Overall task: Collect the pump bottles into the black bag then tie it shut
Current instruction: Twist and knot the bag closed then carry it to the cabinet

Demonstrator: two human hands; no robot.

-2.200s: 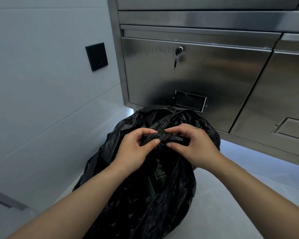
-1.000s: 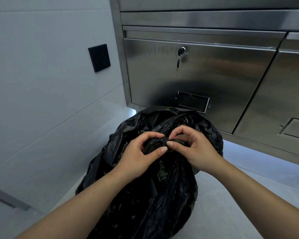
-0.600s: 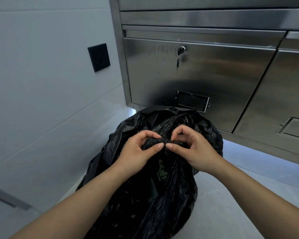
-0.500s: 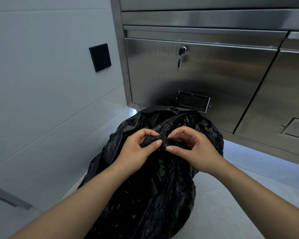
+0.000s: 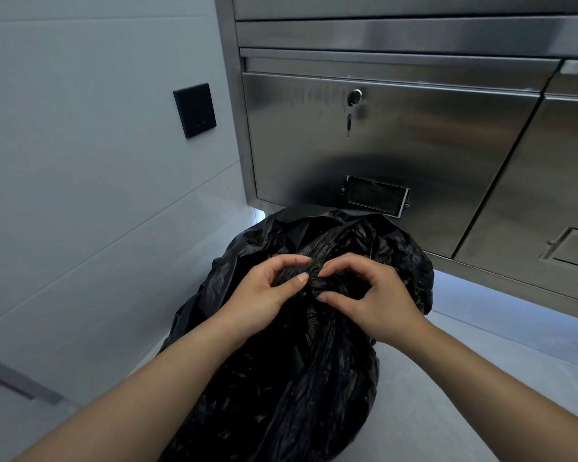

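The black bag (image 5: 281,378) stood on the pale floor (image 5: 447,411), just in front of the steel cabinet (image 5: 397,145) and near the wall (image 5: 80,161). It looked full and its mouth was already gathered into a twisted bunch at the top. No pump bottle was visible anywhere outside the bag, so I judged that the collecting part was done; what was inside I could not see through the dark plastic.

The left hand (image 5: 264,295) pinched the twisted plastic between thumb and forefinger, and the right hand (image 5: 371,298) did the same from the other side, the fingertips of both hands almost meeting over the bunch. Both hands were closed on the bag's neck, not on anything else. Whether a knot was finished under the fingers, I could not tell. It seemed the tying was in its last part, with only the pulling tight left.
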